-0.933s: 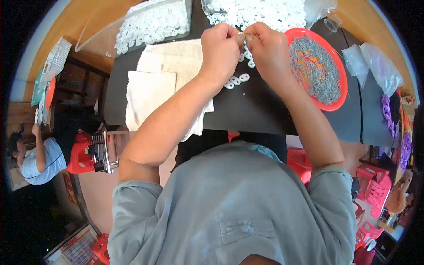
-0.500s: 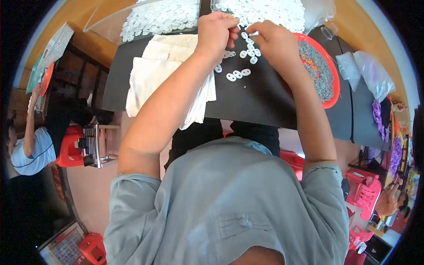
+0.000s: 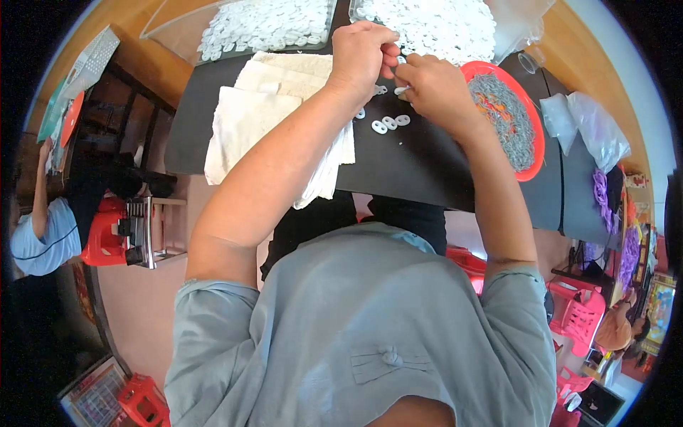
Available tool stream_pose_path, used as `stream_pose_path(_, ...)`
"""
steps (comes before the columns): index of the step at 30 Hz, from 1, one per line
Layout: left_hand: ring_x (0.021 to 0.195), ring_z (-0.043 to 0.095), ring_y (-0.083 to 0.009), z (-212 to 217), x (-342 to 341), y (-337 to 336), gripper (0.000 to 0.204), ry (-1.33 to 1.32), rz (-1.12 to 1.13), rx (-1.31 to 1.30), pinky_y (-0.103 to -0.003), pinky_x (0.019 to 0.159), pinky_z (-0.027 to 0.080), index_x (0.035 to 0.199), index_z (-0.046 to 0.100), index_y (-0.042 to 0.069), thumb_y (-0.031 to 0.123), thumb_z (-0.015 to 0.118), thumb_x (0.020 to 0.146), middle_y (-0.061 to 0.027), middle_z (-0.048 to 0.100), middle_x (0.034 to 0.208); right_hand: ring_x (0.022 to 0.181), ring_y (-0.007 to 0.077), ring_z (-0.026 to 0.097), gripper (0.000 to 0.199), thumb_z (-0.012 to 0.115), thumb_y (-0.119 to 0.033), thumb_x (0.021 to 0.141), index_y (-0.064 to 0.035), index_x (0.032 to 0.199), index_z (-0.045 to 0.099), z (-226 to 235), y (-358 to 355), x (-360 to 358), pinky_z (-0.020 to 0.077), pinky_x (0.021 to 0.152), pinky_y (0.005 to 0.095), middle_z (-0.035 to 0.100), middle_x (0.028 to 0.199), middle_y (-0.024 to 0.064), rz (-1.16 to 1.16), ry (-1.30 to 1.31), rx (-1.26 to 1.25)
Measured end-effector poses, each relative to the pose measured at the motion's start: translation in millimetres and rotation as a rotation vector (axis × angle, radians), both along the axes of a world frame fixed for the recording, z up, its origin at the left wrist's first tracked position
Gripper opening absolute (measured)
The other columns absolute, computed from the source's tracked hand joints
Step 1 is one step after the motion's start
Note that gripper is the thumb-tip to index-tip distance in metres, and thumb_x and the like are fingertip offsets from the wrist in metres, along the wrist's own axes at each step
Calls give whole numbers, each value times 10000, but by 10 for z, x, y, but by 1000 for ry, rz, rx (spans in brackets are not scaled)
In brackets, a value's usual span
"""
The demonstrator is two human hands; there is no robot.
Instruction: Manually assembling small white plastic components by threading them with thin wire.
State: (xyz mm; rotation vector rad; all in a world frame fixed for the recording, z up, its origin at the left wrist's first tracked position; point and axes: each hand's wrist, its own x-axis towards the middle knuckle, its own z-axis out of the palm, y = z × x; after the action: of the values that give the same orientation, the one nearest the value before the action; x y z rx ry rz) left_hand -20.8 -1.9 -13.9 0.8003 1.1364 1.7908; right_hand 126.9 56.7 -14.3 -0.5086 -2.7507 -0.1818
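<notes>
My left hand [image 3: 364, 53] is raised over the far part of the dark table, thumb and forefinger pinched together. What they hold, if anything, is too small to make out. Just right of it, my right hand [image 3: 440, 89] reaches down over loose white pieces with its fingers bent and closed. A small white piece [image 3: 400, 90] shows at its fingertips; whether it is gripped or lies on the table I cannot tell. Nearer me, a short row of oval white plastic pieces with two holes [image 3: 390, 123] lies flat. Another white piece [image 3: 361, 114] peeks out beside my left wrist.
Folded cream cloths [image 3: 245, 128] lie under my left forearm. Two clear bins of white pieces [image 3: 267, 25] stand at the back. A red basin [image 3: 538, 135] with grey and orange strands is at right, near clear plastic bags [image 3: 597, 124]. Another person [image 3: 46, 238] works at far left.
My right hand has come down and nearer me, now covering several of the loose white pieces. My left hand keeps its pinch. The whole view has shifted slightly.
</notes>
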Motion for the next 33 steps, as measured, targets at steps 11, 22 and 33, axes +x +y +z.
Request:
stream_pose_path(11, 730, 602, -217, 21, 120, -27, 109, -490, -99, -11, -325, 630, 485, 799, 616, -36, 72, 608, 790, -138, 626, 788, 760, 229, 637, 173, 653, 25, 785, -19, 951, 638, 74, -193, -90, 509, 694, 295, 637, 829, 108, 189, 516, -215)
stream_pose_path(22, 762, 598, -197, 48, 131, -38, 100, -382, -89, 147, -327, 684, 493, 825, 602, -9, 90, 585, 824, -123, 608, 825, 748, 78, 597, 156, 718, -38, 779, 8, 923, 681, 92, -273, -172, 484, 666, 231, 666, 824, 20, 110, 783, -1205)
stream_pose_path(33, 836, 607, -220, 131, 167, -82, 116, -376, -120, 184, -340, 730, 517, 853, 586, -29, 84, 577, 823, -164, 627, 870, 777, 81, 590, 142, 671, -51, 854, 13, 980, 649, 134, -404, -135, 459, 706, 225, 662, 863, 33, -45, 695, -1206)
